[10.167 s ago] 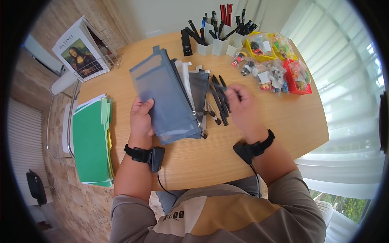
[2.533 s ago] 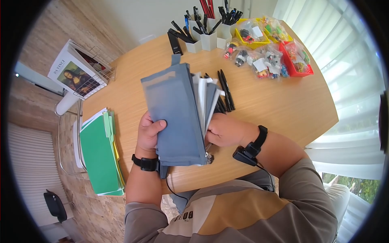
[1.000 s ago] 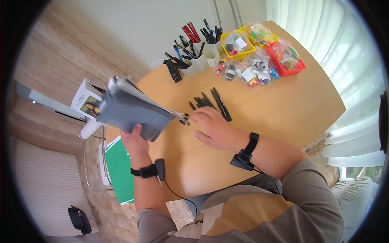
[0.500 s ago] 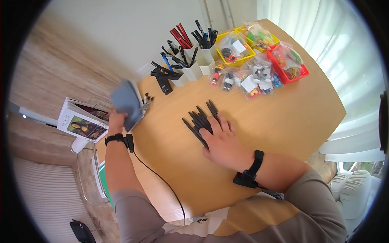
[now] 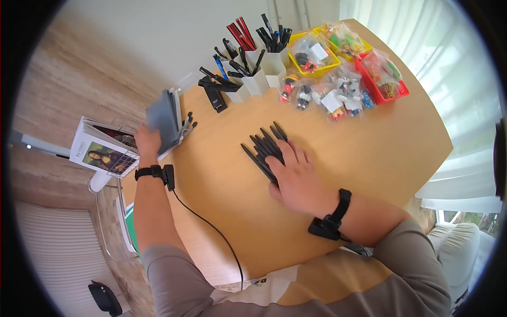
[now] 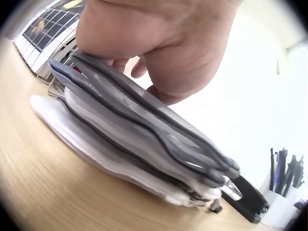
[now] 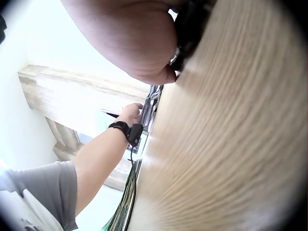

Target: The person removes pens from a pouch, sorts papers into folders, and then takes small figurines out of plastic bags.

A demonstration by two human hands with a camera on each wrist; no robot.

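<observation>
At the table's back left, a stack of grey-blue and white zip pouches [image 5: 163, 117] [image 6: 125, 115] lies with its zip pulls to the right. My left hand [image 5: 148, 141] [image 6: 163, 38] rests on its left side, fingertips partly hidden behind the top pouch in the left wrist view. Several black pens [image 5: 257, 162] lie side by side in mid-table. Over their right ends my right hand [image 5: 300, 177] [image 7: 130, 38] lies palm down, its fingers loosely extended on them and the thumb beside them at the near side.
White holders [image 5: 256, 83] of black, blue and red pens stand at the back, beside a black box [image 5: 214, 99]. Bagged figures lie around yellow baskets [image 5: 322, 70] and a red basket [image 5: 398, 95]. A wire rack [image 5: 124, 165] holds books at the left; a green folder [image 5: 130, 224] shows below.
My left hand has carried the pouches from the front of me to the back left, where they now lie on the table. My right hand has left the pouches and come down on the pens.
</observation>
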